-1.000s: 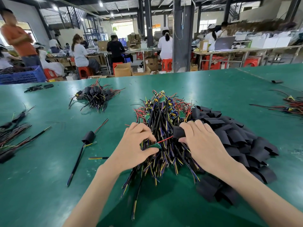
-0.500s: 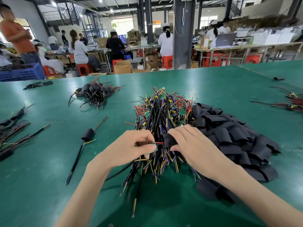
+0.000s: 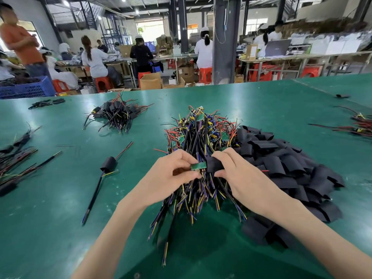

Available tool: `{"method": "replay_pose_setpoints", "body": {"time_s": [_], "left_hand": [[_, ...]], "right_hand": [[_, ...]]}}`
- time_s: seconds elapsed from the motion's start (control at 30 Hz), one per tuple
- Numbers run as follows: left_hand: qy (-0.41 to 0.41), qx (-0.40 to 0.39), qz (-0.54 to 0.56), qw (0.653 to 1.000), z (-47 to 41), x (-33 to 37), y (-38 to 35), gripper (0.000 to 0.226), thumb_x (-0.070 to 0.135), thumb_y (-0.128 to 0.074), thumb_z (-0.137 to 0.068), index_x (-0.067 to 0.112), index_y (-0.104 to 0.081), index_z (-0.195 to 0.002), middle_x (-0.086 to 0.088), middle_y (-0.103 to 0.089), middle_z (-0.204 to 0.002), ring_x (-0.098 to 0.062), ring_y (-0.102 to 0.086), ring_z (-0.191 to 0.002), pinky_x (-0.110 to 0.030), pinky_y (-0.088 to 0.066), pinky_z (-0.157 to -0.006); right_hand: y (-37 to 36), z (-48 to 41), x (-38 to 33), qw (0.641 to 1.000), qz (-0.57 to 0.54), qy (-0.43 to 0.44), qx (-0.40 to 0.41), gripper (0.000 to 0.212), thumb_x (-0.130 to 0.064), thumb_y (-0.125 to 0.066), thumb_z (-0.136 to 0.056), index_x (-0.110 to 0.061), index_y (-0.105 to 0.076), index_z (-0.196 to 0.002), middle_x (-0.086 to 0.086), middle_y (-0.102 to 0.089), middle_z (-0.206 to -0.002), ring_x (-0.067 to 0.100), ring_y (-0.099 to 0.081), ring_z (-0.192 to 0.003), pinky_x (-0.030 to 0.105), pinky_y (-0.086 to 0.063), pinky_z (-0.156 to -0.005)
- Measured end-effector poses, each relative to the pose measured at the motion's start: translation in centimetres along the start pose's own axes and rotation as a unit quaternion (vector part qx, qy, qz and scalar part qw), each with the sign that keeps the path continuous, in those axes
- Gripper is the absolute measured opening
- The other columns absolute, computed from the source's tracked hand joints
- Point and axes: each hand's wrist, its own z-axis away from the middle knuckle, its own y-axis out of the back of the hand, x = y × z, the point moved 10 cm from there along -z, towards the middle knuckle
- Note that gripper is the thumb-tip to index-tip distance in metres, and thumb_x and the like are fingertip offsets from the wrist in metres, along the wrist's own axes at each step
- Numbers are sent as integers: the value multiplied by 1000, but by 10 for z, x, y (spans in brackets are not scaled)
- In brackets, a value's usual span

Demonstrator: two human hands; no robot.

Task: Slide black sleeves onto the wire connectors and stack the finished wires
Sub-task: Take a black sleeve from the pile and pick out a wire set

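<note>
Left hand (image 3: 167, 178) points board (image 3: 198, 165) rightward; right hand (image 3: 241, 178) holds sleeve (image 3: 214, 165) crosswise.

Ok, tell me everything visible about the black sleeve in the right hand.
The matte black tube sleeve looks like soft, flexible plastic, flattened and lying roughly level over the bundle of multicoloured wires. The right hand pinches it; its left end meets the small green circuit board pinched by the left hand. Whether the board is inside yet cannot be told.
</note>
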Motion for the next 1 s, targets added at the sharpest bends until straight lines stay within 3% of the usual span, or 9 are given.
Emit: {"method": "replay_pose_setpoints", "body": {"time_s": [0.1, 0.17, 0.27, 0.37, 0.5, 0.63, 0.7, 0.83, 1.0], "left_hand": [[1, 31, -9, 999, -2, -1, 9, 11, 14, -62, -90, 23, -65, -84, 5, -62, -62, -10, -50, -51, -22, -42, -54], [11, 30, -12, 999, -2, -3, 10, 20, 18, -59, -92, 28, -65, -76, 7, -57, -56, -15, -43, -47, -26, -38, -52], [16, 13, -10, 1000, -1, -5, 5, 25, 19, -55, -95, 30, -64, -74, 11, -62, -62, -15, -36, -53, -25, -32, -51], [14, 12, -32, 999, -1, -3, 4, 30, 20, -54, -95, 35, -63, -71, 14, -63, -64, -11, -38, -55, -24, -33, -52], [-3, 31, -76, 997, -1, 4, 4, 27, 17, -58, -93, 31, -62, -70, 13, -62, -60, 3, -42, -47, -9, -30, -50], [-11, 90, -69, 993, 0, 6, 9, 21, 21, -65, -88, 24, -63, -67, 9, -60, -59, -1, -40, -49, -12, -30, -51], [-6, 94, -69, 993, 0, 5, 7, 20, 19, -66, -87, 25, -63, -68, 12, -59, -58, -1, -41, -50, -13, -31, -53], [11, 49, -83, 995, -2, 1, 1, 18, 13, -66, -87, 25, -64, -74, 18, -57, -55, 2, -46, -50, -9, -33, -54], [40, 81, -7, 996, -1, -8, 5, 14, 8, -67, -85, 15, -63, -73, 3, -60, -58, -10, -50, -45, -15, -41, -50]], "right_hand": [[2, 0, 3, 1000, -15, -3, 10, 39, -24, -48, -96, -2, -46, -128, 8, -50, -124, 23, -50, -110, 35, -41, -93], [10, 1, 3, 998, -33, -6, 44, 41, -24, -59, -90, 1, -53, -121, 10, -57, -114, 27, -58, -100, 39, -51, -79], [16, 2, 1, 996, -24, -2, 80, 41, -25, -64, -86, 1, -57, -116, 9, -61, -107, 26, -61, -93, 37, -53, -70], [15, 2, -2, 995, -27, 9, 96, 40, -27, -59, -87, -1, -57, -117, 8, -60, -107, 24, -60, -94, 36, -53, -73], [13, 4, -4, 994, -41, 35, 97, 38, -22, -65, -86, -2, -56, -117, 8, -59, -110, 24, -59, -96, 36, -50, -81], [9, 4, -8, 994, -71, 47, 66, 39, -25, -56, -91, 1, -54, -119, 9, -60, -109, 25, -59, -96, 33, -43, -85], [10, 4, -8, 993, -85, 40, 72, 36, -20, -61, -89, 3, -55, -116, 10, -61, -104, 26, -61, -92, 34, -41, -84], [15, 4, -9, 994, -50, 39, 90, 35, -18, -68, -84, 2, -60, -112, 10, -63, -103, 27, -62, -92, 39, -53, -79], [15, 4, -9, 992, -48, 41, 107, 35, -21, -67, -84, 0, -60, -112, 10, -62, -106, 25, -61, -94, 36, -50, -82]]}}
